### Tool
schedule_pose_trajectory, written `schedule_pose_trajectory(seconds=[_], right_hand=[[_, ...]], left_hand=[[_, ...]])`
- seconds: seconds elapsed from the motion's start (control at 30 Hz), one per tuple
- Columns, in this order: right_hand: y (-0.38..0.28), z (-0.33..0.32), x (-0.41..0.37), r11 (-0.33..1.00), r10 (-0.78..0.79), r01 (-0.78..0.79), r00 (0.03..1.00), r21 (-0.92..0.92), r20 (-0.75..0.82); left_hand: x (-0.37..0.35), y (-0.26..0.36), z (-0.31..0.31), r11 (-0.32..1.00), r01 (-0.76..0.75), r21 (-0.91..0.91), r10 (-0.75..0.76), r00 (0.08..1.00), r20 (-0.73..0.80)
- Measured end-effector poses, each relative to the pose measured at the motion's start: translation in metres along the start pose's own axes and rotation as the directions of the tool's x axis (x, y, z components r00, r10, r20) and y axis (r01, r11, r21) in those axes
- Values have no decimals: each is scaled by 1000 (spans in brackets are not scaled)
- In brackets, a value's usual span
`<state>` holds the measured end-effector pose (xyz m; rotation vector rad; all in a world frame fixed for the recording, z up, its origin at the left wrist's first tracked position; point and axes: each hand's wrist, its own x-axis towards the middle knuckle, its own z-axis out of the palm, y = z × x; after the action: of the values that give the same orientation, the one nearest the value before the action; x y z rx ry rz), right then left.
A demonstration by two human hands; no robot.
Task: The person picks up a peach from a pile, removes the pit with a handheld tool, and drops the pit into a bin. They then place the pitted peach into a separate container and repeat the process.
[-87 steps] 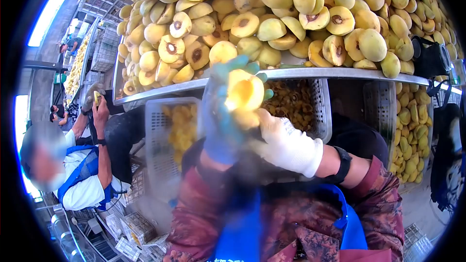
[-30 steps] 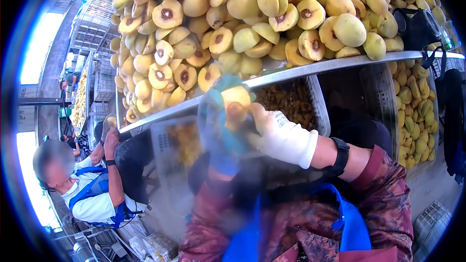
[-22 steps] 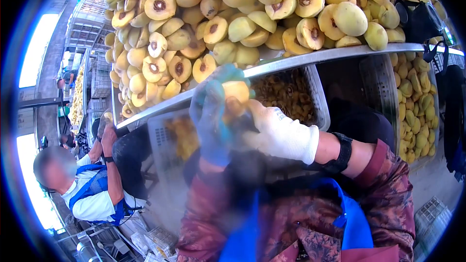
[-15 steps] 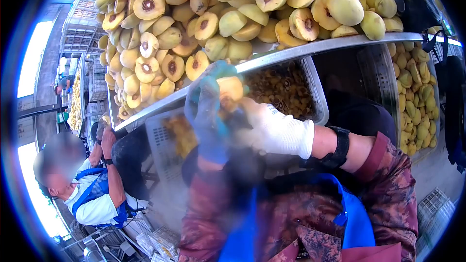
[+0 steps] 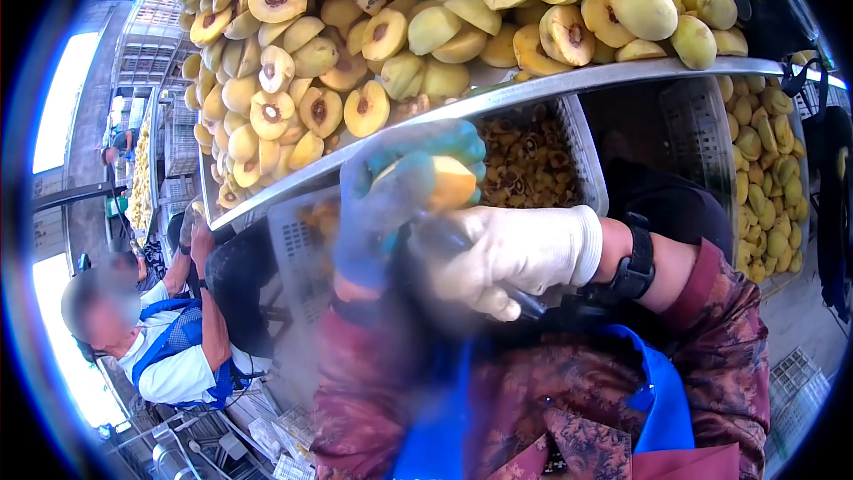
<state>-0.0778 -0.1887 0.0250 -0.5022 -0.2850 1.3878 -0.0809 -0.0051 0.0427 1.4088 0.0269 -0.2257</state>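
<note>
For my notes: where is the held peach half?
Head view, centre: the peach half sits in the left hand, under the tray rim, above the right hand.

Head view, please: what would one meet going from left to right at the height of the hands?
A co-worker → left hand, blue-gloved → halved peach in its fingers → right hand, white-gloved, gripping a dark-handled tool → black wristband → peach halves in a crate.

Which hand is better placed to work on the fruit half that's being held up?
Right, probably. The right hand, in a white glove, grips a dark tool and sits close beside the fruit half, which the left hand, in a blue glove, is busy cupping.
</note>
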Motion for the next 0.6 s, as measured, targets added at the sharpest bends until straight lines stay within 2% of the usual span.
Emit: schedule_pose_trajectory(seconds=[0.03,0.07,0.1,0.13,0.17,0.2,0.23,0.27,0.3,0.33,0.37,0.4,0.43,0.47,0.5,0.53,0.57,0.6], right_hand=[[1,-2,-1,994,20,-26,999,108,49],[2,-4,-1,976,39,-59,994,209,100],[3,-11,3,990,51,-66,991,124,123],[5,-13,8,949,-58,56,998,-311,2],[9,-12,12,711,-208,115,977,-694,-51],[9,-7,15,329,-366,104,930,-939,-25],[6,-1,12,327,-254,-14,962,-945,-102],[0,5,9,233,-194,-118,967,-965,-165],[5,-6,10,69,-262,-142,953,-988,-155],[6,-13,13,-91,-327,-172,936,-981,-133],[5,-16,11,-229,-308,-317,920,-920,-241],[-3,-15,8,-363,-311,-451,884,-815,-350],[4,-33,10,-438,-307,-492,869,-752,-389],[3,-35,5,-437,-361,-495,861,-751,-358],[5,-34,2,-432,-411,-499,850,-751,-328],[7,-34,-2,-428,-460,-502,837,-751,-297],[10,-40,-4,-446,-466,-444,857,-777,-222],[11,-39,-4,-410,-457,-423,862,-808,-219]], left_hand=[[-5,2,5,1000,4,-13,-5,999,-53],[-3,0,15,993,-37,-114,26,995,-97],[-2,-2,26,974,-86,-210,56,988,-141],[2,-1,26,957,-111,-269,58,979,-197],[5,1,24,936,-140,-324,56,965,-255],[7,3,24,911,-174,-374,52,948,-313],[6,2,14,909,-227,-349,88,924,-371],[4,2,4,906,-277,-319,123,896,-428],[1,-5,-16,940,-322,-115,232,848,-476],[-8,-2,-30,941,-338,-34,275,817,-506],[-17,1,-44,937,-347,48,317,784,-534],[-29,10,-58,936,-352,-2,291,777,-559],[-40,18,-88,929,-226,295,355,771,-528],[-51,22,-120,822,-80,564,406,777,-482],[-59,22,-144,512,143,847,489,762,-424],[-61,22,-157,91,345,934,544,768,-337],[-58,19,-166,219,246,944,553,766,-327],[-49,20,-156,234,220,947,526,791,-313]])
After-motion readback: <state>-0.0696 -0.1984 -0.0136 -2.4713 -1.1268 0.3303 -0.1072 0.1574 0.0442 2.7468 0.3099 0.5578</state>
